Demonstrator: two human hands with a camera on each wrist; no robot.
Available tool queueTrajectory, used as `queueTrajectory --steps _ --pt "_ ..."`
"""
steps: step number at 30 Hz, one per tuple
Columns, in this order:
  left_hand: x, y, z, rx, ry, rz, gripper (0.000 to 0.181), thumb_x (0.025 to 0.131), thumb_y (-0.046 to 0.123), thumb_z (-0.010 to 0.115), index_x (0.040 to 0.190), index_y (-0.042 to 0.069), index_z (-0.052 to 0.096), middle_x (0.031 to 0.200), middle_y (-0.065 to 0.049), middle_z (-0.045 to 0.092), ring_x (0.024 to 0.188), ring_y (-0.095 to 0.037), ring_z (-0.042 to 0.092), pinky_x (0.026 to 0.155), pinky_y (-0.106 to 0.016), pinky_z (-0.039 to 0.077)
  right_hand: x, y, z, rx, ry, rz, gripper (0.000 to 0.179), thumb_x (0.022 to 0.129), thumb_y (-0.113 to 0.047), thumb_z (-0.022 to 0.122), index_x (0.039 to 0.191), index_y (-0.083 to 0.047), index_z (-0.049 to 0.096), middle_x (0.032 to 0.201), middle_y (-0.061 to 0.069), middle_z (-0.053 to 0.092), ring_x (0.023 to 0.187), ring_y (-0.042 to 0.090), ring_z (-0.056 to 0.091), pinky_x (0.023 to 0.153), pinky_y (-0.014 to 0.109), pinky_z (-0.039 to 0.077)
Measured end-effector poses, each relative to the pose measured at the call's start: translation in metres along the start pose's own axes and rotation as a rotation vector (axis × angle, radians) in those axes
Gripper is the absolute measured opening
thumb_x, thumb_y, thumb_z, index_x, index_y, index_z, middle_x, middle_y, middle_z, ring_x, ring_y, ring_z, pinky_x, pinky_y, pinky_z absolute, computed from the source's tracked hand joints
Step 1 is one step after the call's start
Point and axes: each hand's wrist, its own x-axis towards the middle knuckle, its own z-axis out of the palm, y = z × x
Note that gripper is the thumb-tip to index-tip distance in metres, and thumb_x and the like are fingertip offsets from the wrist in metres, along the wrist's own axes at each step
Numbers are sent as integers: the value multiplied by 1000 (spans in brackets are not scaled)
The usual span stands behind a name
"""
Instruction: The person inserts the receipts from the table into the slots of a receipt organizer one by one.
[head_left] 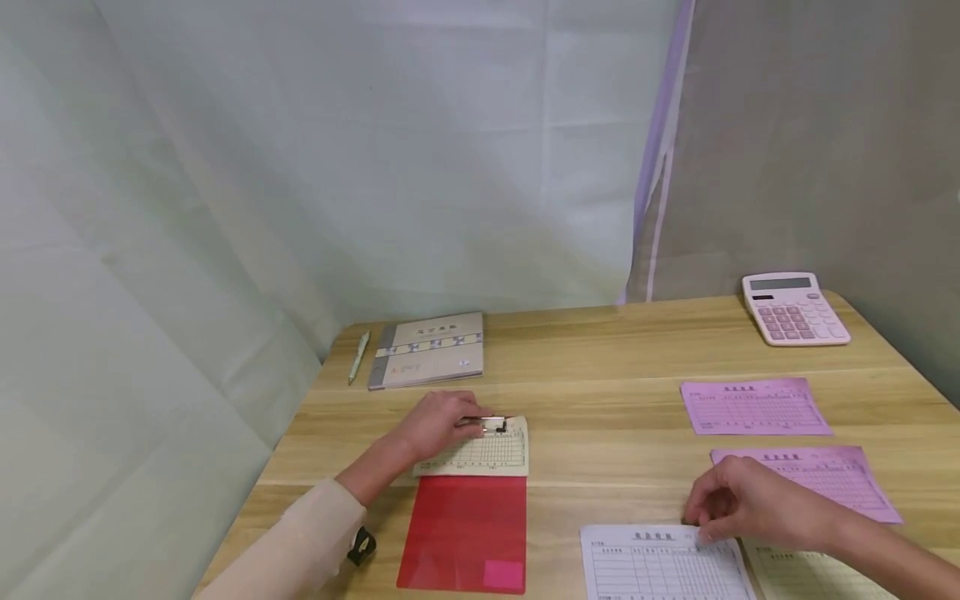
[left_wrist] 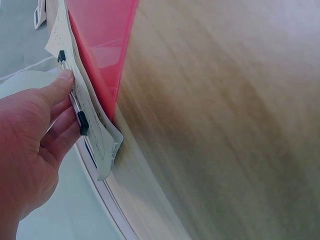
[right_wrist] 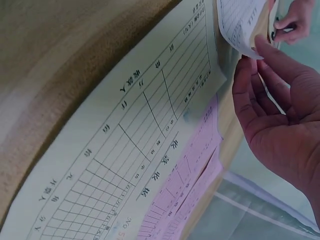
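Note:
My left hand (head_left: 442, 421) grips the metal clip (head_left: 491, 425) at the top of a red clipboard (head_left: 465, 529), thumb on one side and fingers on the other. Under that clip lies a cream receipt form (head_left: 480, 454); in the left wrist view its edges curl off the board. With thumb and fingertips, my right hand (head_left: 757, 504) pinches the top right corner of a white receipt form (head_left: 667, 562). That corner bends upward in the right wrist view (right_wrist: 242, 35). Partly beneath my right forearm is another cream form (right_wrist: 135, 130).
Two pink forms, one farther back (head_left: 753, 408) and one nearer (head_left: 832, 479), lie at the right. A calculator (head_left: 795, 308) stands at the back right corner. Back left are a booklet (head_left: 431, 350) and a pen (head_left: 359, 358). A small black object (head_left: 362, 546) sits by my left sleeve.

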Motion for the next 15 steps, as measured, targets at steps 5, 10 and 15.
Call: queueTrajectory --steps 5,10,15 --pt "-1 -1 1 -9 21 37 31 95 26 82 124 16 81 97 7 70 77 -5 56 71 -28 50 2 0 0 -91 19 -23 8 93 -5 80 92 -13 79 87 -10 74 74 -2 59 62 24 53" --pt "0 -2 1 -25 38 73 29 95 23 82 122 13 82 96 5 70 76 -6 59 71 -30 51 10 -6 -4 -152 58 -6 11 95 -6 79 90 -16 78 85 -11 72 73 -1 58 61 24 52" --pt "0 -1 0 -20 35 76 28 95 23 81 122 13 82 97 4 71 77 -6 59 71 -29 51 22 -16 -11 -190 95 18 11 95 -8 79 89 -17 76 82 -10 70 72 2 58 63 25 52"
